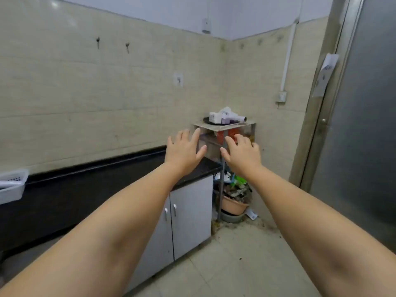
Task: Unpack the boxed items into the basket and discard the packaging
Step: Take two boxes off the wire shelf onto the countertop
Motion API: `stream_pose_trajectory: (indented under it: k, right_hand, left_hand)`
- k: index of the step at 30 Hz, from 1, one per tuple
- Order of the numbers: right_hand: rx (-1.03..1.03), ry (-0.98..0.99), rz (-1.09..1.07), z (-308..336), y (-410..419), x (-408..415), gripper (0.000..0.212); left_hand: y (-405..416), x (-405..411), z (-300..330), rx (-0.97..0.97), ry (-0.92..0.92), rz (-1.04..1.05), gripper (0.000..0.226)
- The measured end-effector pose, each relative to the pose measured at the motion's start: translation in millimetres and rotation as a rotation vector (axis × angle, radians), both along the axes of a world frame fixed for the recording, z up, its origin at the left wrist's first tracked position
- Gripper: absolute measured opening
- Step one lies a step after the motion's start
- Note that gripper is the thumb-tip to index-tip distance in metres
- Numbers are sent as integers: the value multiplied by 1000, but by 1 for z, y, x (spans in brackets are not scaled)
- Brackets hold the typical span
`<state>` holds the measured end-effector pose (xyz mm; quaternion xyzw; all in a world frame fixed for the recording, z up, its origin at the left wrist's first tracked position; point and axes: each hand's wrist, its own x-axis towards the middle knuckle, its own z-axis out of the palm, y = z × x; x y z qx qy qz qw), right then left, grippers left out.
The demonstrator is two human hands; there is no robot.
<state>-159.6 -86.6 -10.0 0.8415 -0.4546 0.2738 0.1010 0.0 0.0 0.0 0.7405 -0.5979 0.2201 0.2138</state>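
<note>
Boxed items (222, 116) are piled loosely on a dark tray (206, 120); approached by 2 spread, empty hands, left (184, 150) and right (243, 156), they could be toppled.

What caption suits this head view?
Both open hands, left and right, reach toward boxed items piled on a corner rack.

- My left hand (184, 149) is bare: no glove, no ring on any finger that shows.
- My right hand (241, 154) is bare as well, with no ring or strap.
- Neither wrist carries a watch, a band or a bracelet.
- Both my forearms are uncovered all the way to the bottom edge of the view; no sleeve or cuff shows.
- My fingernails look short and plain, though they are too small to tell more.
</note>
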Motion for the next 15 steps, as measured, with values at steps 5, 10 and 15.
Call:
stream_pose_trajectory:
  k: [5, 10, 15]
  right_hand:
    - [220, 108, -36, -110, 15, -15, 48]
    - [505, 193, -23, -218, 57, -39, 45]
    - [737, 307, -29, -305, 106, -64, 46]
  left_hand:
    - [6, -7, -109, 212, 57, 26, 61]
    - [44, -27, -222, 457, 139, -4, 59]
    - [95, -56, -314, 680, 227, 9, 59]
